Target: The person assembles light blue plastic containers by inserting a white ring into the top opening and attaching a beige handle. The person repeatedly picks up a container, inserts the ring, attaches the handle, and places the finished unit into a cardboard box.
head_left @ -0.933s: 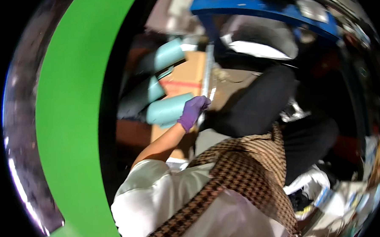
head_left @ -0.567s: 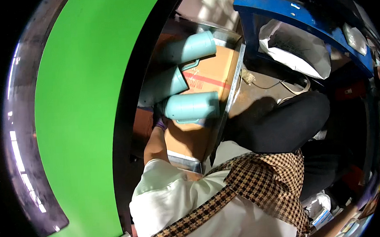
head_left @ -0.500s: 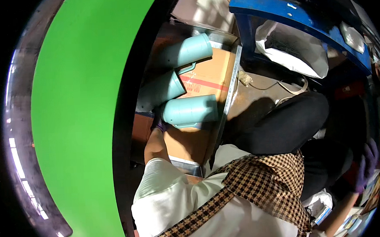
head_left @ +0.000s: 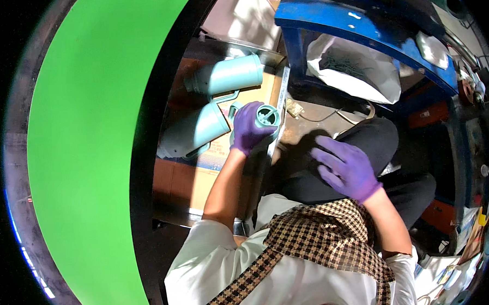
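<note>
In a purple glove, my left hand (head_left: 248, 129) is wrapped round a teal jug (head_left: 268, 115). The jug is tipped so that its round end faces up, showing a recess with ribs or a bar inside. Its lower body is mostly hidden behind my hand. To the left lie two more teal jugs: an upper one (head_left: 230, 75) and a lower one (head_left: 197, 130), both on their sides with handles showing. They rest on cardboard in a metal-edged tray. My right hand (head_left: 348, 167), also gloved in purple, hovers above my lap, fingers spread and holding nothing.
A large green surface with a black edge (head_left: 140, 130) fills the left. Beyond the metal tray edge (head_left: 280, 91), a white bag (head_left: 383, 89) of dark strands sits under a blue bench (head_left: 331, 15). A cable (head_left: 319, 119) lies on the floor. My knees are at right.
My left hand has taken up the nearest jug and turned its end upward. My right hand has come in from the far right to above my lap. The view has shifted slightly.
</note>
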### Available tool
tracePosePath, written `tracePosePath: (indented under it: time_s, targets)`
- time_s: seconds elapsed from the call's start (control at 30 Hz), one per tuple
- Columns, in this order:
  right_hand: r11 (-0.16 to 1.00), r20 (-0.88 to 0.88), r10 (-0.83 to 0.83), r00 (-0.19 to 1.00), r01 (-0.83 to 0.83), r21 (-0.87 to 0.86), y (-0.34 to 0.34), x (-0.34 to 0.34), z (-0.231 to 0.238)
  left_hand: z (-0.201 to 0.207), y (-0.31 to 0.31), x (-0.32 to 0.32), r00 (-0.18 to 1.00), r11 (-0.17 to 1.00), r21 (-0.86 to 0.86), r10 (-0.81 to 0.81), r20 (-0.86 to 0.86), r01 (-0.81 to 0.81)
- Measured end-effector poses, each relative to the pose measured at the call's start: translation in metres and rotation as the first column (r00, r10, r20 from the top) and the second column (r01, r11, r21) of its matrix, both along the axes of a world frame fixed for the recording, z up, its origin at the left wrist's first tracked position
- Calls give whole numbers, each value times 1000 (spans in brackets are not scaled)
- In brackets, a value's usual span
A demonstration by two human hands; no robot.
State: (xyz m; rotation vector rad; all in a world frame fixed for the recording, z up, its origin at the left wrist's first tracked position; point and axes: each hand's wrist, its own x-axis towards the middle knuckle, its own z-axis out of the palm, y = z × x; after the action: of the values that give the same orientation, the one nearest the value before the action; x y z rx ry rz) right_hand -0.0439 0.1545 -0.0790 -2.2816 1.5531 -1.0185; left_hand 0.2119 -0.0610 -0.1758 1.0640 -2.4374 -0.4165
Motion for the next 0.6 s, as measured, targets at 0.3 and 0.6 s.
tracePosePath:
  time_s: [0.3, 0.6]
  targets:
    - [879, 24, -445, 895, 442, -181, 17, 38, -13, 133, 84, -107, 771, 810, -139, -585, -251, 569]
    - [778, 12, -563, 826, 525, 345, 69, 22, -31, 119, 127, -153, 688, 687, -224, -720, -86, 691]
